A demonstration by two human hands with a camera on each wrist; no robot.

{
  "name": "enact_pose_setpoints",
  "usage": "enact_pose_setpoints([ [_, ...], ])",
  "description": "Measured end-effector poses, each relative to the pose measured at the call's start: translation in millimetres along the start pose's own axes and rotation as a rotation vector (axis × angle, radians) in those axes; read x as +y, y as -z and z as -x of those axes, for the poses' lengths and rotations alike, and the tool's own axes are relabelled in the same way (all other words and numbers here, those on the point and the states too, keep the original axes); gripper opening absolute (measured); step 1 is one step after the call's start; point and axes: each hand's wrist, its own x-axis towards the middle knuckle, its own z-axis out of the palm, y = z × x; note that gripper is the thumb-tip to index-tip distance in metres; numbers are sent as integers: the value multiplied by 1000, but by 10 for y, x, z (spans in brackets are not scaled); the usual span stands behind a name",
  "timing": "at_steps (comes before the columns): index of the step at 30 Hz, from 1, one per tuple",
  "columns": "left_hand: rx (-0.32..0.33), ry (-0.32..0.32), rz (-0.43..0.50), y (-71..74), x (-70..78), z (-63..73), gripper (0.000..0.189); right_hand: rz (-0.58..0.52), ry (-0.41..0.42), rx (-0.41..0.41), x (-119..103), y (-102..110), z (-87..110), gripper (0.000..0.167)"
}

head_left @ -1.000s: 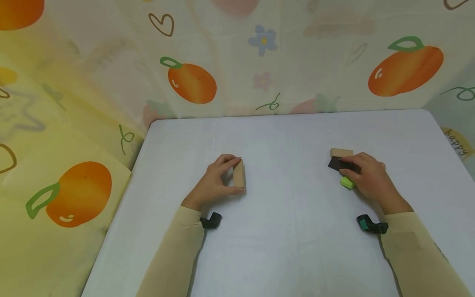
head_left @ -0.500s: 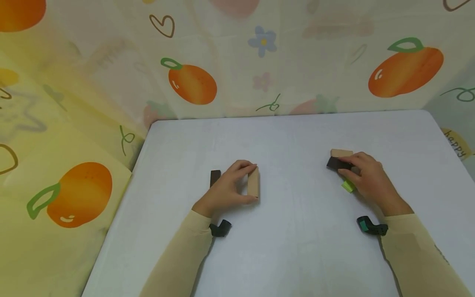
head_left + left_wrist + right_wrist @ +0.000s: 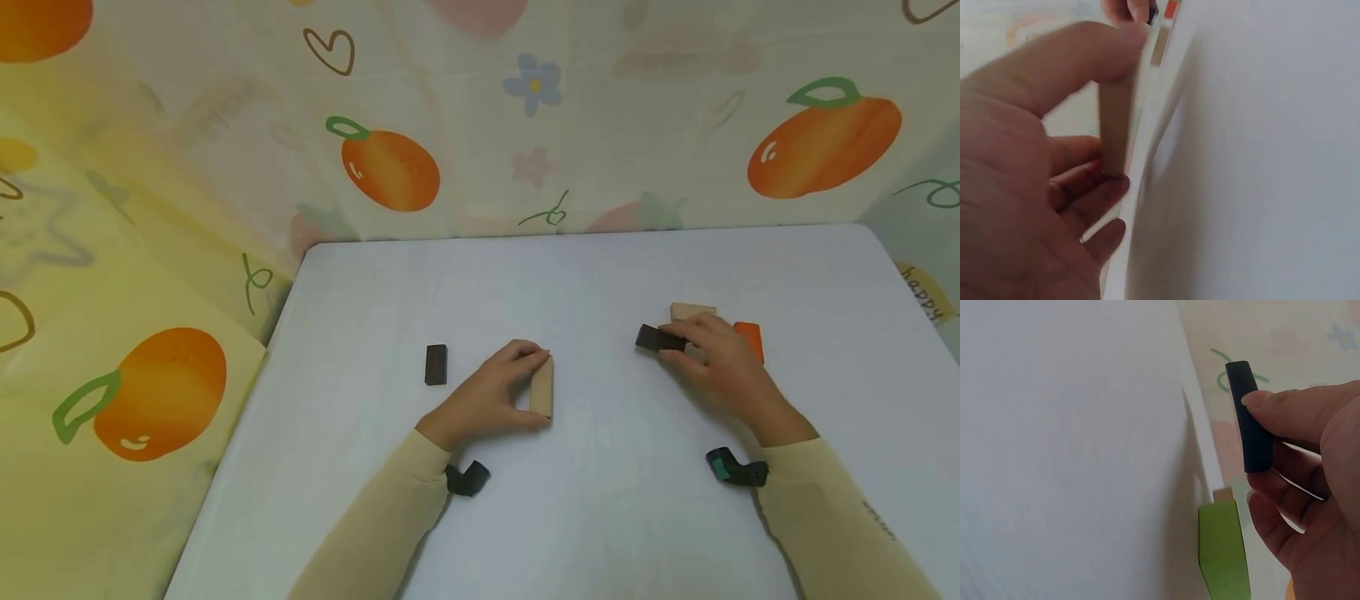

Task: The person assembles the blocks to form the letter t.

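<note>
Carry time, I'd guess.
Left hand (image 3: 486, 393) pinches tan block (image 3: 542, 392), right hand (image 3: 723, 371) pinches black block (image 3: 657, 338); next move probably needs going slow.

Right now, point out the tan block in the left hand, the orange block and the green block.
Tan block (image 3: 1114, 125): left wrist view, middle of its visible face.
Orange block (image 3: 750, 337): head view, its exposed top.
Green block (image 3: 1222, 547): right wrist view, its broad face.
</note>
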Motion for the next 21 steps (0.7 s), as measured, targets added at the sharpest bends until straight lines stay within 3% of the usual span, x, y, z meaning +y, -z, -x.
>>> enact_pose_setpoints([
  [11, -6, -21, -134, -196, 62, -129, 93, -58, 30, -63, -181, -141, -49, 34],
  [17, -31, 29, -175, -193, 28, -119, 104, -92, 11, -124, -268, -229, -76, 32],
  [21, -36, 47, -132, -131, -51, -79, 103, -105, -47, -182, -287, -289, -94, 33],
])
